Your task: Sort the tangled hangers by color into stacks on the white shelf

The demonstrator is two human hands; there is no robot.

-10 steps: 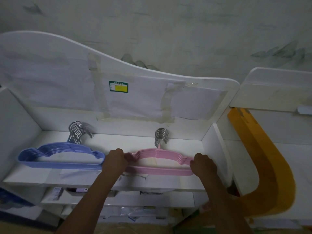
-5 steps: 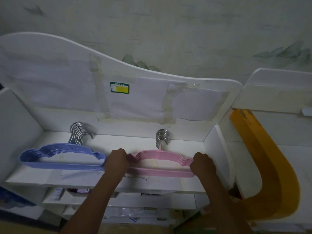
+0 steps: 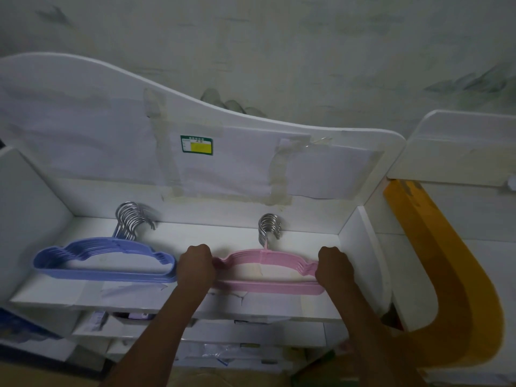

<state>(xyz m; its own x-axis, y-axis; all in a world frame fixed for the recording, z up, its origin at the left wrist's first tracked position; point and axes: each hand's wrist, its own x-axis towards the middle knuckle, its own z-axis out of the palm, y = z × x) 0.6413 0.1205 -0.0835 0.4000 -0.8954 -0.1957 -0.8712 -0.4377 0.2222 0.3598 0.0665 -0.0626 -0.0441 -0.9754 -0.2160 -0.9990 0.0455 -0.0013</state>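
Hangers of smooth blue plastic with chrome wire hooks (image 3: 104,263) lie stacked at the left of the white shelf (image 3: 178,300). Your left hand (image 3: 195,268) and right hand (image 3: 333,266), fingers curled, grip the two ends of the pink plastic hanger stack (image 3: 268,270) at the right. Squeeze both ends evenly so the scalloped shoulders and hooks line up.

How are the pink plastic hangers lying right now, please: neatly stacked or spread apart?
Neatly stacked: the pink plastic hangers lie flat on the white shelf, metal hooks bunched together, gripped at both ends.
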